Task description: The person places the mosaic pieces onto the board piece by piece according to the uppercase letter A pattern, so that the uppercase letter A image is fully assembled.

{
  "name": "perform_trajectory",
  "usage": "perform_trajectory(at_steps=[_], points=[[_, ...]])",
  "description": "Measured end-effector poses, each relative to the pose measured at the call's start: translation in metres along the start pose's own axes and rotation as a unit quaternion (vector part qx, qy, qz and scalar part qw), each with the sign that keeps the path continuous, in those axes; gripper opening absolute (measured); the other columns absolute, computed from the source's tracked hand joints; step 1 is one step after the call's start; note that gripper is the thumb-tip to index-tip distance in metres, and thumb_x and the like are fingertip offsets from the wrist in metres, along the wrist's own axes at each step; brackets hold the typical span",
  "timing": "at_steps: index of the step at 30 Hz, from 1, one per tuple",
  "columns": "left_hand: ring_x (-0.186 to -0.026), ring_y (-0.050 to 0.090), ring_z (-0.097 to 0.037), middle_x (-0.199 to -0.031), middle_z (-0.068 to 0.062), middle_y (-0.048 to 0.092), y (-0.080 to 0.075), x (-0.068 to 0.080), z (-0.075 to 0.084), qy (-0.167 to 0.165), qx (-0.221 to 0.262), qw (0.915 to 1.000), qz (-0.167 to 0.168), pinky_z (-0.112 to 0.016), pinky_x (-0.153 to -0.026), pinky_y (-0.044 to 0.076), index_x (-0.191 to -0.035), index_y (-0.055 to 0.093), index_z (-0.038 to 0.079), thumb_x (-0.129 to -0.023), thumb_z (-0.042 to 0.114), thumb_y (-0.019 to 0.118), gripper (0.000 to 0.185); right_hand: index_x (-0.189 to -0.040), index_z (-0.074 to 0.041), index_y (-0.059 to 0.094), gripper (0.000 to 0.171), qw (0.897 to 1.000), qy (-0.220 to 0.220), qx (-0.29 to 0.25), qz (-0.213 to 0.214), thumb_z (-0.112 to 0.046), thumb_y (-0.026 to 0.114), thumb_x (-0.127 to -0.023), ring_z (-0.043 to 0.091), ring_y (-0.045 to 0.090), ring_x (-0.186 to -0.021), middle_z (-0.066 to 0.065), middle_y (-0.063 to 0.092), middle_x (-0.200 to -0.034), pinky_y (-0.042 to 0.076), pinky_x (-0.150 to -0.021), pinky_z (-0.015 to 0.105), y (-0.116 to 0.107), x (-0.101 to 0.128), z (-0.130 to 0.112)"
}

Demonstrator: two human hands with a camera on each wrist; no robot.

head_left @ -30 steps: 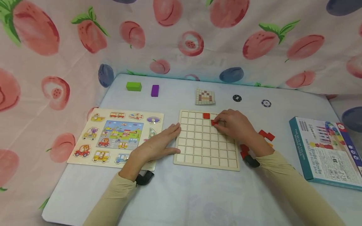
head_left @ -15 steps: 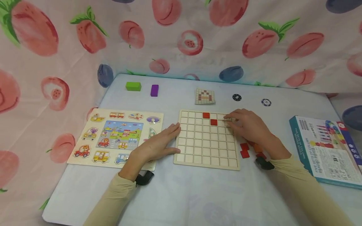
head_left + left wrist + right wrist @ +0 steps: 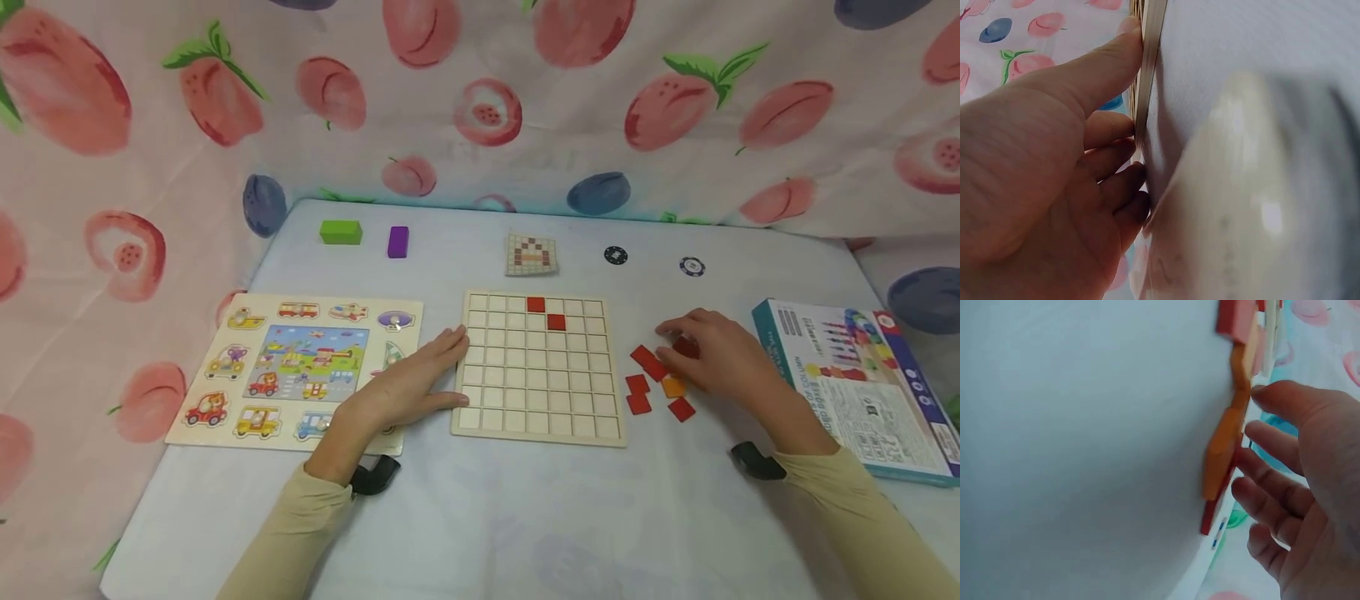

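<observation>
A wooden grid board (image 3: pixel 538 377) lies at the middle of the table, with one red tile (image 3: pixel 536 305) in its top row and another red tile (image 3: pixel 556 322) one row lower, diagonally right. Along the board's left edge rests my left hand (image 3: pixel 397 392), fingers extended and thumb apart; the left wrist view shows its fingertips against the wooden rim (image 3: pixel 1149 59). My right hand (image 3: pixel 716 358) hovers over loose tiles right of the board, fingers slightly bent, partly covering a dark red tile (image 3: pixel 686 347). Among the pile are several red tiles (image 3: pixel 682 409) and orange tiles (image 3: pixel 1219 453).
Left of the board lies a vehicle peg puzzle (image 3: pixel 183 427), partly under my left hand. A pattern card (image 3: pixel 531 255), a black chip (image 3: pixel 616 256), a white-and-dark chip (image 3: pixel 692 267), a green block (image 3: pixel 341 232) and a purple block (image 3: pixel 398 242) stand behind. A toy box (image 3: pixel 885 392) is far right.
My right hand has let go of the lower red tile, now lying in its cell, and moved right off the board to the loose tiles. The left hand stays at the board's edge.
</observation>
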State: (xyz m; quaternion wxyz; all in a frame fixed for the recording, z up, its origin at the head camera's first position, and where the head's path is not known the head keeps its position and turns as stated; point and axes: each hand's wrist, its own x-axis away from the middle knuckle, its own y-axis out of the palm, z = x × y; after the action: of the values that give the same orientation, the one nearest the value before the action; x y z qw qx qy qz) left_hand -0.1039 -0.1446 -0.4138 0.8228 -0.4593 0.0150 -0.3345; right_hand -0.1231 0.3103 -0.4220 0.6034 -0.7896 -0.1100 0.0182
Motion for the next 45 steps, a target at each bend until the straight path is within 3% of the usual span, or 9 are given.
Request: perform_trajectory(at_steps=[7, 11, 14, 17, 20, 23, 30, 35, 45], points=[[-0.17, 0.009, -0.023, -0.182, 0.001, 0.009, 0.001, -0.001, 0.0, 0.003, -0.002, 1.0, -0.001, -0.049, -0.137, 0.022, -0.172, 0.021, 0.016, -0.101, 0.041, 0.073, 0.091, -0.126, -0.002, 0.07, 0.051, 0.997, 0.073, 0.011, 0.028, -0.038, 0.082, -0.092, 0.041, 0.059, -0.103, 0.026, 0.066, -0.117, 0.059, -0.082, 0.055, 0.002, 0.008, 0.013], [-0.17, 0.009, -0.024, -0.182, 0.001, 0.009, 0.0, 0.0, 0.0, 0.002, -0.005, 1.0, 0.001, -0.049, -0.137, 0.022, -0.172, 0.021, 0.016, -0.101, 0.042, 0.073, 0.091, -0.12, -0.003, 0.074, 0.046, 0.997, 0.077, 0.01, 0.018, -0.038, 0.082, -0.092, 0.037, 0.062, -0.096, 0.024, 0.07, -0.111, 0.058, -0.075, 0.046, -0.004, 0.009, 0.014], [-0.17, 0.009, -0.024, -0.182, 0.001, 0.009, 0.0, 0.0, -0.001, 0.001, -0.004, 1.0, 0.002, -0.05, -0.137, 0.023, -0.172, 0.021, 0.016, -0.101, 0.042, 0.073, 0.091, -0.119, -0.006, 0.077, 0.04, 0.998, 0.055, 0.004, 0.023, -0.035, 0.083, -0.092, 0.032, 0.063, -0.091, 0.02, 0.073, -0.106, 0.052, -0.069, 0.034, -0.006, 0.008, 0.012], [-0.17, 0.01, -0.024, -0.182, 0.0, 0.009, 0.001, 0.0, -0.001, 0.002, -0.005, 1.0, 0.002, -0.05, -0.137, 0.023, -0.172, 0.021, 0.016, -0.101, 0.042, 0.073, 0.091, -0.119, -0.007, 0.078, 0.039, 0.999, 0.033, -0.002, 0.041, -0.035, 0.083, -0.091, 0.029, 0.062, -0.088, 0.017, 0.073, -0.105, 0.048, -0.065, 0.029, -0.005, 0.006, 0.004], [-0.17, 0.01, -0.024, -0.182, 0.001, 0.009, 0.001, 0.0, -0.001, 0.0, -0.007, 1.0, 0.004, -0.051, -0.137, 0.023, -0.172, 0.022, 0.016, -0.101, 0.042, 0.073, 0.091, -0.122, -0.008, 0.077, 0.04, 0.999, 0.008, -0.007, 0.05, -0.034, 0.082, -0.091, 0.03, 0.062, -0.092, 0.017, 0.072, -0.109, 0.054, -0.069, 0.036, -0.004, 0.002, -0.012], [-0.17, 0.01, -0.024, -0.182, 0.002, 0.009, 0.001, 0.0, -0.001, -0.003, -0.007, 1.0, 0.005, -0.051, -0.137, 0.024, -0.172, 0.022, 0.017, -0.101, 0.043, 0.073, 0.091, -0.124, -0.008, 0.077, 0.041, 0.998, -0.03, -0.003, 0.05, -0.034, 0.081, -0.093, 0.031, 0.063, -0.097, 0.015, 0.073, -0.111, 0.059, -0.081, 0.047, -0.002, -0.003, -0.036], [-0.17, 0.01, -0.023, -0.182, 0.003, 0.009, 0.001, -0.001, -0.001, 0.0, -0.004, 1.0, 0.005, -0.05, -0.136, 0.024, -0.172, 0.021, 0.018, -0.101, 0.043, 0.073, 0.091, -0.12, -0.012, 0.079, 0.036, 0.993, -0.112, 0.008, 0.039, -0.035, 0.082, -0.093, 0.028, 0.066, -0.099, 0.011, 0.075, -0.113, 0.059, -0.091, 0.05, 0.015, -0.025, -0.078], [-0.17, 0.01, -0.025, -0.182, 0.001, 0.01, 0.002, -0.002, 0.0, 0.004, -0.01, 0.9999, 0.004, -0.05, -0.136, 0.025, -0.172, 0.022, 0.016, -0.102, 0.043, 0.072, 0.09, -0.12, -0.015, 0.077, 0.031, 0.993, -0.115, 0.005, 0.022, -0.034, 0.079, -0.095, 0.03, 0.067, -0.109, 0.009, 0.076, -0.12, 0.057, -0.099, 0.054, 0.02, -0.034, -0.087], [-0.17, 0.01, -0.024, -0.182, 0.002, 0.009, 0.001, -0.002, -0.002, -0.001, -0.021, 0.9998, 0.002, -0.05, -0.136, 0.026, -0.172, 0.021, 0.016, -0.102, 0.044, 0.071, 0.09, -0.115, -0.018, 0.082, 0.02, 0.991, -0.13, 0.005, 0.017, -0.025, 0.079, -0.096, 0.027, 0.068, -0.116, 0.005, 0.078, -0.122, 0.06, -0.1, 0.049, 0.019, -0.036, -0.091]])
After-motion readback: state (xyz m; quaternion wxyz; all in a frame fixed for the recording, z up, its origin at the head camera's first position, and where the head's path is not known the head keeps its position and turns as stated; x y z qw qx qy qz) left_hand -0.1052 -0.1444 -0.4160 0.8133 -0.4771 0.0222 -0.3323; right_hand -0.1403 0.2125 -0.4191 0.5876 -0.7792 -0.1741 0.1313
